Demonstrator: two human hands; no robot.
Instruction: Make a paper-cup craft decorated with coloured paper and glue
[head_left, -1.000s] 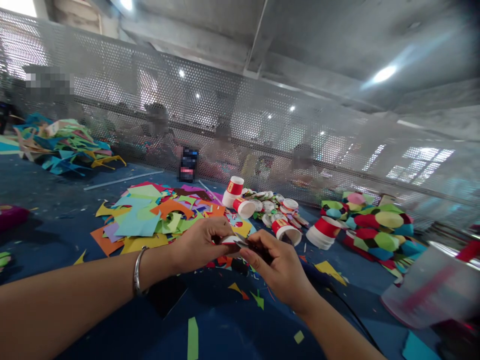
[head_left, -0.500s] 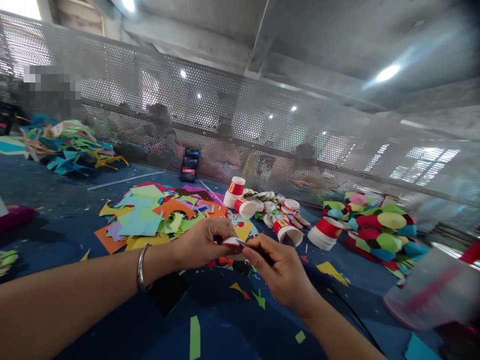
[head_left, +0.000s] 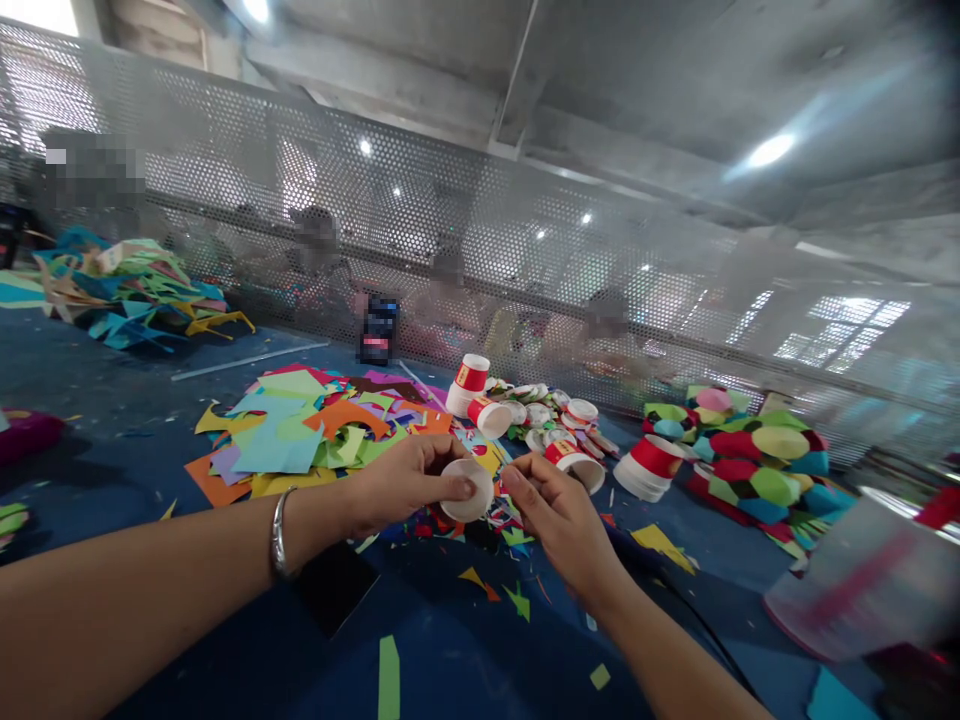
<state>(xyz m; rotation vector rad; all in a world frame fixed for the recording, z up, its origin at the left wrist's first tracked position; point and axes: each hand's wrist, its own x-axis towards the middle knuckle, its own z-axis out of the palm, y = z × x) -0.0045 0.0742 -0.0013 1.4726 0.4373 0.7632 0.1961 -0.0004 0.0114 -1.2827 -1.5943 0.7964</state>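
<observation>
A small round white paper piece, like the base of a paper cup (head_left: pixel 475 506), sits in my left hand (head_left: pixel 401 488), with the thumb lying across its face. Just to its right is my right hand (head_left: pixel 559 525), fingers drawn together in a pinch near the disc's edge. Whatever lies between those fingertips is too small or hidden to make out. Beyond my hands, red-and-white paper cups (head_left: pixel 491 417) lie on their sides or stand upside down near a heap of small cut round pieces (head_left: pixel 534 412).
Coloured paper scraps (head_left: pixel 281 435) are heaped at centre left. A phone (head_left: pixel 379 330) leans by the perforated screen (head_left: pixel 480 250). At right are a multicoloured paper stack (head_left: pixel 765 460) and a translucent bucket (head_left: pixel 847 575). A dark cord (head_left: pixel 705 630) runs beneath my right forearm.
The white piece has turned so its round face shows, where only a red-and-white edge showed before. My right hand has drawn slightly away from it, and the blade-like tip is no longer visible.
</observation>
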